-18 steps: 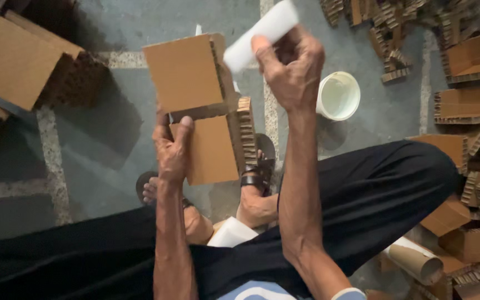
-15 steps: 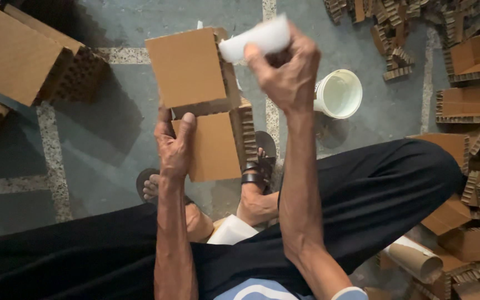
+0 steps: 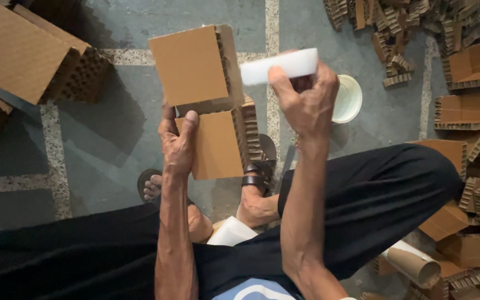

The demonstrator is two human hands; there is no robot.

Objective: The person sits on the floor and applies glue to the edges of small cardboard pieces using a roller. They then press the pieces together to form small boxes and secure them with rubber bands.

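Two hands busy: left hand (image 3: 178,145) grips cardboard block (image 3: 198,69); right hand (image 3: 305,100) clasps white bar (image 3: 279,65); bowl (image 3: 348,99) behind.

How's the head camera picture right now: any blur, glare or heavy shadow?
Head view: the white block in the right hand is slightly motion-blurred; the cardboard pieces at the left hand are sharp; soft shadows on the floor, no glare.
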